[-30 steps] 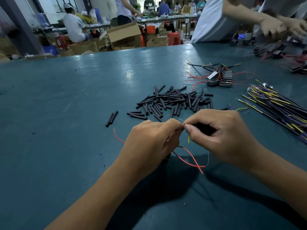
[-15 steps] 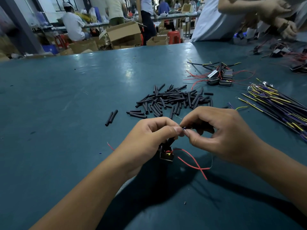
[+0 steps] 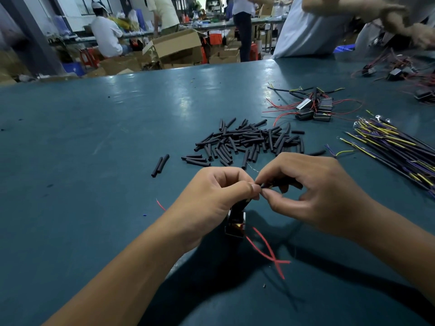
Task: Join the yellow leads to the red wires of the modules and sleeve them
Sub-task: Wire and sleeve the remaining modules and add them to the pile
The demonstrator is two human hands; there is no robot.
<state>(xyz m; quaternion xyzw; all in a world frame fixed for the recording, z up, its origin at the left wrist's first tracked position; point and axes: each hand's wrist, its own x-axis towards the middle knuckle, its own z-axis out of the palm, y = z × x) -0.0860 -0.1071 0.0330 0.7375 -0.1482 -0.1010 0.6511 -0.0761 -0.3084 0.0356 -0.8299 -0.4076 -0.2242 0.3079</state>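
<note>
Head view looks down on my two hands meeting over the green bench (image 3: pixel 98 137). My left hand (image 3: pixel 211 196) has its fingers curled, thumb and forefinger pinching the tip of a thin black sleeve (image 3: pixel 267 185) right where my right hand (image 3: pixel 313 191) pinches it from the other side. The thumbs of both hands almost touch at that spot. Whether a yellow lead sits inside the sleeve I cannot tell; it is too small and partly covered.

Under my left fingers hangs a small black module (image 3: pixel 235 223), close above the bench, with red wires (image 3: pixel 268 250) trailing from it toward me and crossing each other on the surface below my right hand. Another short red end (image 3: pixel 160 205) pokes out to the left of my left hand.

Just beyond my fingers lies a loose pile of black sleeve pieces (image 3: pixel 249 142), with two more pieces (image 3: pixel 160 164) apart to its left. Farther out past my right hand sits a cluster of modules (image 3: pixel 314 109) with red wires, and to the right of it a bundle of yellow leads (image 3: pixel 390 147) spread on the bench.
</note>
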